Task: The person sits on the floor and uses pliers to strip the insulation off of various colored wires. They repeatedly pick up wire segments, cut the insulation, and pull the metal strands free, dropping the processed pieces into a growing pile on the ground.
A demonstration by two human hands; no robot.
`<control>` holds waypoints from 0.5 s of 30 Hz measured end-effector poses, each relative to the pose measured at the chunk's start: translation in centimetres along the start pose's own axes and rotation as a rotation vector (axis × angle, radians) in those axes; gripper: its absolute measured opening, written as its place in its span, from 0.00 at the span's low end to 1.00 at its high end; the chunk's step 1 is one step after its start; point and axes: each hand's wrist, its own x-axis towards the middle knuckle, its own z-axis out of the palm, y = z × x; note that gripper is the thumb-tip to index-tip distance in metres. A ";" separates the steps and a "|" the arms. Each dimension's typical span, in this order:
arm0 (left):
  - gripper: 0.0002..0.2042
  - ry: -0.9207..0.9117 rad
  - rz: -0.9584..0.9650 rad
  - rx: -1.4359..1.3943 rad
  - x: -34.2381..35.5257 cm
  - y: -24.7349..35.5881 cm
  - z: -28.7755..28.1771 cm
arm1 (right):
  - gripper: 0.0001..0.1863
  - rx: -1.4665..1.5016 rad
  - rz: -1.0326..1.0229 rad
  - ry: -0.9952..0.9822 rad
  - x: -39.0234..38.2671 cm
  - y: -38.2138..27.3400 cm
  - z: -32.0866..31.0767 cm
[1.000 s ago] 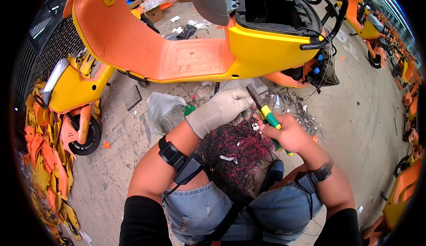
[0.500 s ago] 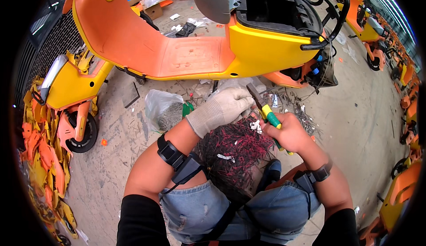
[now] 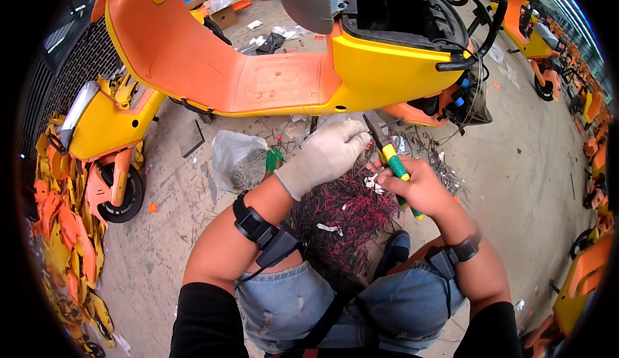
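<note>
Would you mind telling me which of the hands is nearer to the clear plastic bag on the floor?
Left. The gloved left hand is just right of the bag, with a small gap. The bare right hand, gripping the pliers, is farther right, beyond the left hand.
</note>
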 end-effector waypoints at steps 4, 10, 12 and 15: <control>0.13 -0.152 -0.161 -0.327 -0.3 0.4 -0.8 | 0.09 0.101 -0.044 -0.067 0.2 0.9 -0.3; 0.12 -0.268 -0.318 -0.723 -0.3 0.5 -1.2 | 0.08 0.079 -0.057 -0.090 0.0 0.8 -0.5; 0.11 -0.300 -0.298 -0.782 -0.2 0.0 -1.1 | 0.08 0.074 -0.054 -0.096 0.0 0.7 -0.5; 0.12 -0.303 -0.306 -0.809 -0.1 -0.5 -1.1 | 0.09 0.012 -0.077 -0.094 -0.1 0.4 -0.5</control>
